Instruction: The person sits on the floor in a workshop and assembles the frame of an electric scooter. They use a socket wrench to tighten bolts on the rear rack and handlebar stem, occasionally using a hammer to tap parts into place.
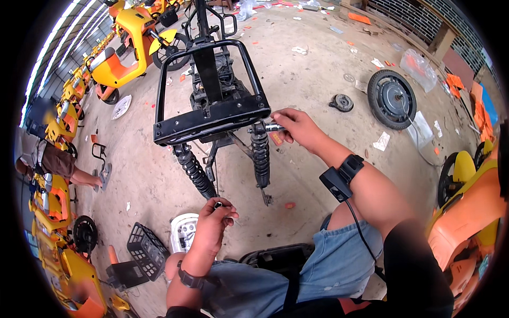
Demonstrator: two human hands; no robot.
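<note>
In front of me stands the black frame (212,121) of a stripped scooter, two coil-spring shock absorbers hanging under its rear bar. My right hand (297,129) is closed around a short silver socket (273,127), set sideways against the top of the right shock absorber (261,159). Below the left shock absorber (196,172), my left hand (214,220) is pinched on a small dark piece (218,205), too small to name. That hand is close to the shock absorber's lower end; whether they touch I cannot tell.
A wheel with tyre (392,99) lies at the right, a round dark hub part (341,103) beside it. A black crate (147,249) and a white tray (183,233) are at lower left. Yellow scooters (124,50) line the left. Another person's leg (85,177) shows there. Scraps litter the floor.
</note>
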